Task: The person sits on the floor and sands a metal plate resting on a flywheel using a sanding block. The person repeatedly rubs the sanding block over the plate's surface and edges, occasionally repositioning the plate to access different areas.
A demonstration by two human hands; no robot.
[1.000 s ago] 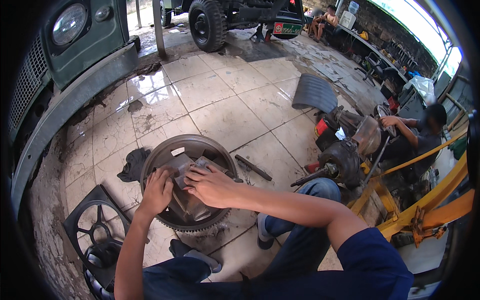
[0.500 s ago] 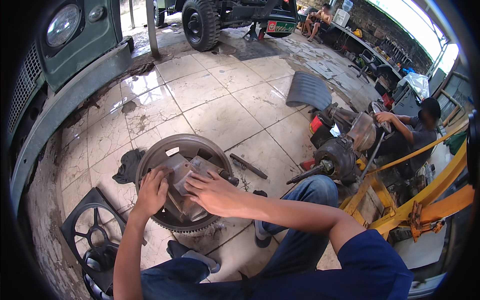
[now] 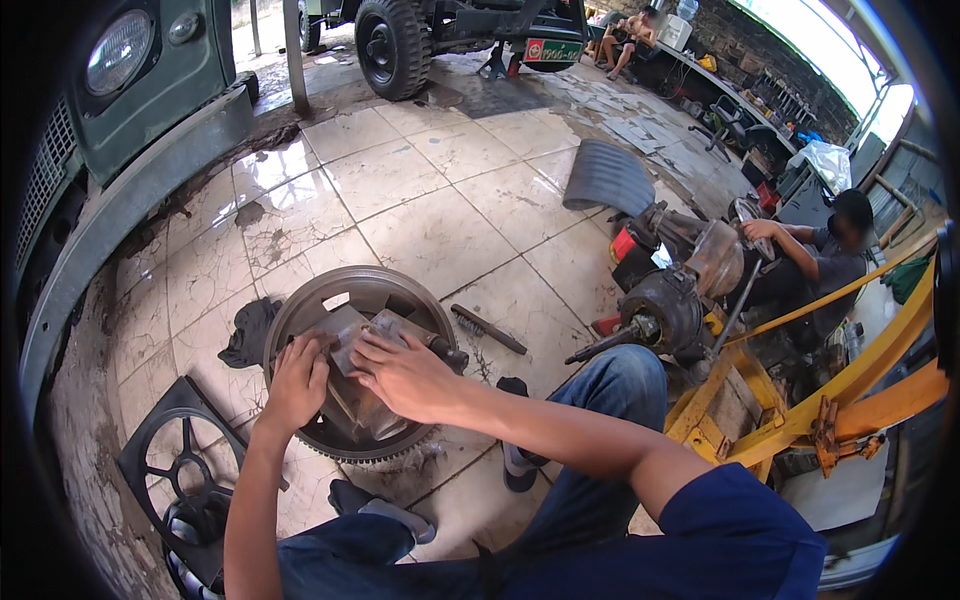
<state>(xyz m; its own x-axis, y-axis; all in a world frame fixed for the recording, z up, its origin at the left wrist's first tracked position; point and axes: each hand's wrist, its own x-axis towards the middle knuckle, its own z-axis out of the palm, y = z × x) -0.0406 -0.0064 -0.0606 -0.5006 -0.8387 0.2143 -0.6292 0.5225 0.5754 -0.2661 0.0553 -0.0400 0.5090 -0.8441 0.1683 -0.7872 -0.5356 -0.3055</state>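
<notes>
A round rusty metal wheel (image 3: 437, 310) with a toothed lower edge lies on the floor in front of me. Angular metal plates (image 3: 343, 322) rest inside it, with a dark cylindrical end showing at their right. At their left edge, my left hand (image 3: 297, 382) grips the metal with bent fingers. My right hand (image 3: 405, 378) lies across the top with its fingers pressed down on a small flat greyish sheet, now mostly covered by them. A dark wire brush (image 3: 488, 329) lies on the tiles right of the wheel.
A black cloth (image 3: 250, 333) and a black fan-shaped frame (image 3: 183, 462) lie to the left. On the right are an axle assembly (image 3: 665, 310), a yellow metal stand (image 3: 740, 425) and a seated person (image 3: 825, 260) holding a part. A green vehicle (image 3: 165, 95) stands far left.
My right hand has slid slightly away from me and to the left over the metal plates. My left hand keeps its place at their edge. The whole view has shifted a little.
</notes>
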